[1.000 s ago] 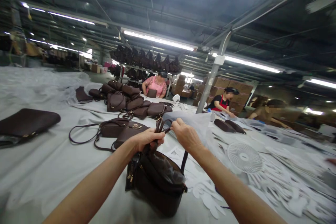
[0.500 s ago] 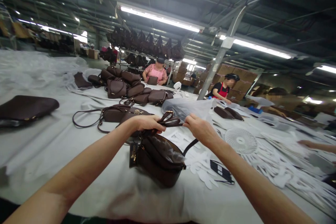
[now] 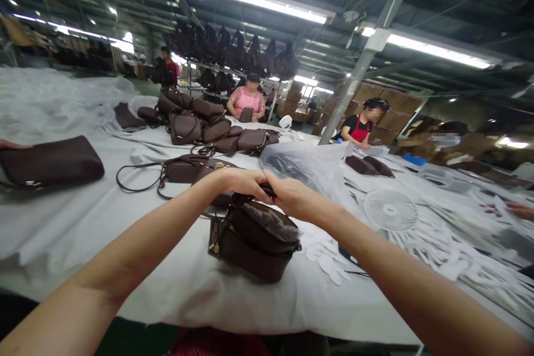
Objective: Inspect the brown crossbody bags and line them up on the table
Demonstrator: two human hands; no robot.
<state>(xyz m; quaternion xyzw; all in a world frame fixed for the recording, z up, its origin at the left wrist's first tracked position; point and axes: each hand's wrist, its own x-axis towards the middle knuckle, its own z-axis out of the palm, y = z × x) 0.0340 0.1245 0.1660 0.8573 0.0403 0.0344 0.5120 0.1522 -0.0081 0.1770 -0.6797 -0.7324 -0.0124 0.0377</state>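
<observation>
A dark brown handbag (image 3: pixel 258 253) stands on the white-covered table right in front of me, its top open with clear plastic showing inside. A black tag (image 3: pixel 214 238) with gold lettering hangs at its left end. Above the bag, my left hand (image 3: pixel 246 182) is closed around the bag's gathered strap (image 3: pixel 268 189). My right hand (image 3: pixel 287 196) meets it there, fingers closed on the same bundle, which the hands mostly cover. Just behind lie more brown bags (image 3: pixel 183 168), one with a looped strap.
A pile of brown bags (image 3: pixel 187 128) lies farther back. Clear plastic (image 3: pixel 300 164), white cut-out pieces (image 3: pixel 325 258) and a round white fan (image 3: pixel 391 209) are to the right. Another person's hand (image 3: pixel 12 145) touches a brown bag (image 3: pixel 54 164) at left. Co-workers stand across the table.
My right hand has moved left to meet my left hand, and the stretched strap is now bunched between them. At far left, another person's hand has appeared on the brown bag.
</observation>
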